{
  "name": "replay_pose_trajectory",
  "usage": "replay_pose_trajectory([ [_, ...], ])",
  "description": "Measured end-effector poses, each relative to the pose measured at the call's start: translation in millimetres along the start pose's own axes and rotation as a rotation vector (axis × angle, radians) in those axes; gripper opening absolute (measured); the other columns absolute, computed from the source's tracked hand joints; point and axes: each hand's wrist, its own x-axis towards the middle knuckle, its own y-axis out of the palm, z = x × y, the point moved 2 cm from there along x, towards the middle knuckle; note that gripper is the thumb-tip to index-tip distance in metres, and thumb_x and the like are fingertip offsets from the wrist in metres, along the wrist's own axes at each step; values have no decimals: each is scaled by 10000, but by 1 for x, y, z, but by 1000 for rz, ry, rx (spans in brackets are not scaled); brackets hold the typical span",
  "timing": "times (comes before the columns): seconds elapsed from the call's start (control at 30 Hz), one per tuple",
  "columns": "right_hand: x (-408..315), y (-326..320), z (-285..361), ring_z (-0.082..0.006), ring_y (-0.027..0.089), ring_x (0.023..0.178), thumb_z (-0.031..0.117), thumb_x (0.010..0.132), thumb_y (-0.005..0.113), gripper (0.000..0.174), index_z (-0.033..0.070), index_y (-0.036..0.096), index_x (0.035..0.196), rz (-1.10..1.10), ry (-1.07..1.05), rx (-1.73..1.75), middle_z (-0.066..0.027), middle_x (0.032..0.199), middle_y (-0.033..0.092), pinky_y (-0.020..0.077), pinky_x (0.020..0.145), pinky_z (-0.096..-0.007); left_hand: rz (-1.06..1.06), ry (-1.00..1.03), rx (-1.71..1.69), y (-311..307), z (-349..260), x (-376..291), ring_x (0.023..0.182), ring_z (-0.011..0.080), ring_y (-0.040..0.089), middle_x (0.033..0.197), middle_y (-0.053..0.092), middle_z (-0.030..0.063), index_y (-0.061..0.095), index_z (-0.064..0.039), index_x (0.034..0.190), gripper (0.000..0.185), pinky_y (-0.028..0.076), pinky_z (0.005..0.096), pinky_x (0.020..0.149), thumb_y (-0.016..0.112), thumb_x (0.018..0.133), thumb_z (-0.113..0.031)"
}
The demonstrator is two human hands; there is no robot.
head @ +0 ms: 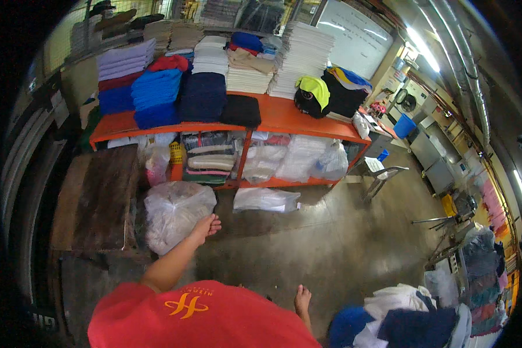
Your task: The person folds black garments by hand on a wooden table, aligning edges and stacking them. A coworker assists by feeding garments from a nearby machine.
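Observation:
My left hand [207, 227] is stretched forward, its fingers loosely bent and holding nothing that I can see. It overlaps the right side of a large tied translucent plastic bag [174, 209]; whether it touches the bag I cannot tell. The bag's contents are blurred. Low and to the right, my right hand [303, 298] hangs over the concrete floor [348, 243], with nothing visible in it. Ahead stands an orange shelf table [278, 113] carrying folded stacks of blue towels [156, 89], dark navy cloth [203, 98] and white linen [304, 56].
A dark wooden table [100, 200] stands at the left. Bagged cloth [304, 156] fills the lower shelf, and a white plastic packet [265, 200] lies before it. A cloth pile [413, 322] is at the lower right. A chair [378, 169] stands beyond the shelf's right end.

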Motion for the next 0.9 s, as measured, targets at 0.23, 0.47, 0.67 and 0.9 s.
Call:
replay_pose_trajectory([
  [0.23, 160, 38, 141, -406, 477, 1152, 419, 994, 448, 516, -28, 560, 1227, 68, -212, -36, -253, 1189, 555, 382, 993, -448, -82, 97, -140, 23, -104, 167, 951, 182, 623, 1093, 634, 66, 574, -96, 1155, 433, 500, 311, 749, 547, 947, -475],
  [0.47, 220, 94, 223, -404, 503, 1114, 396, 994, 461, 484, -17, 566, 1223, 140, -340, 6, -244, 1165, 564, 414, 953, -443, -231, -4, -420, -7, -184, 371, 907, 206, 601, 1042, 597, 83, 559, -85, 1141, 454, 512, 355, 804, 703, 857, -409],
  [0.67, 256, 131, 226, -410, 551, 1074, 392, 985, 472, 477, -31, 596, 1168, 235, 22, -74, -246, 1145, 604, 440, 917, -441, -563, -31, -529, -11, -264, 558, 974, 258, 570, 1101, 574, 85, 459, -137, 1282, 609, 515, 381, 787, 779, 803, -336],
  [0.9, 324, 221, 301, -299, 609, 1017, 434, 968, 506, 536, -48, 579, 1192, 407, 213, 221, -180, 1060, 662, 450, 901, -367, -512, 71, -635, -14, -270, 636, 1136, 262, 554, 1322, 536, 91, 492, -112, 1335, 603, 468, 414, 911, 692, 838, -388],
])
